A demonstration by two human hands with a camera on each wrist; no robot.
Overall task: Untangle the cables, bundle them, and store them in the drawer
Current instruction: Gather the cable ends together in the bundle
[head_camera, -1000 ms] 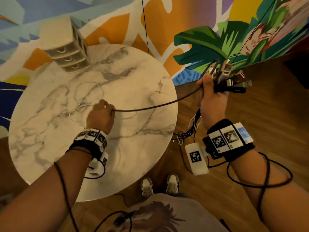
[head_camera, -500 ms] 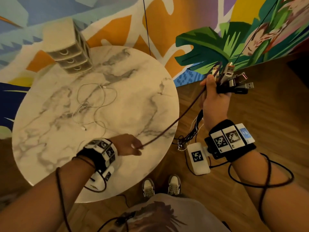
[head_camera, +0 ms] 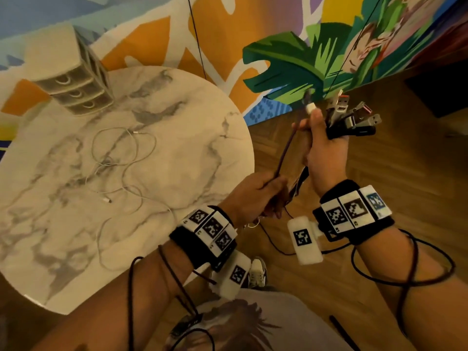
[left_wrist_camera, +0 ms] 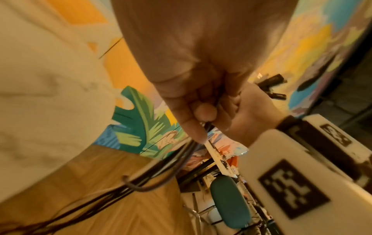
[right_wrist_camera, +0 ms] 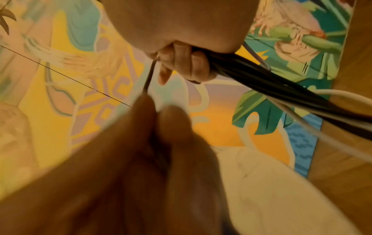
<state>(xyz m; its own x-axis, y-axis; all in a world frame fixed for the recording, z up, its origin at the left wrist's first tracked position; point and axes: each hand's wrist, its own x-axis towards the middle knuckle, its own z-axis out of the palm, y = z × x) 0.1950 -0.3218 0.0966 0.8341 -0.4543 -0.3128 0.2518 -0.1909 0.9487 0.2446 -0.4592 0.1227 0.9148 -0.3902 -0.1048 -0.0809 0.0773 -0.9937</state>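
My right hand (head_camera: pixel 324 148) is raised beside the round marble table (head_camera: pixel 202 117) and grips a bundle of dark cables. Their USB plugs (head_camera: pixel 352 115) fan out above the fist. My left hand (head_camera: pixel 255 196) sits just below it, off the table's right edge, and holds a dark cable (head_camera: pixel 286 153) that runs steeply up to the right hand. In the right wrist view the fingers (right_wrist_camera: pixel 187 63) wrap the black bundle (right_wrist_camera: pixel 281 89), and the left hand (right_wrist_camera: pixel 153 127) pinches the thin dark cable (right_wrist_camera: pixel 149 77). The left wrist view shows curled fingers (left_wrist_camera: pixel 193 114) with cables (left_wrist_camera: pixel 161 171) trailing down.
A thin white cable (head_camera: pixel 121 158) lies in loose tangled loops on the table. A small three-drawer unit (head_camera: pixel 73 79) stands at the table's far left, drawers closed. Wooden floor (head_camera: pixel 379 186) and a painted wall (head_camera: pixel 291 59) lie to the right. A green seat (left_wrist_camera: pixel 229 200) shows below.
My left hand has left the middle of the table and slid along the dark cable to just under the right hand. The cable span between them is now short and steep.
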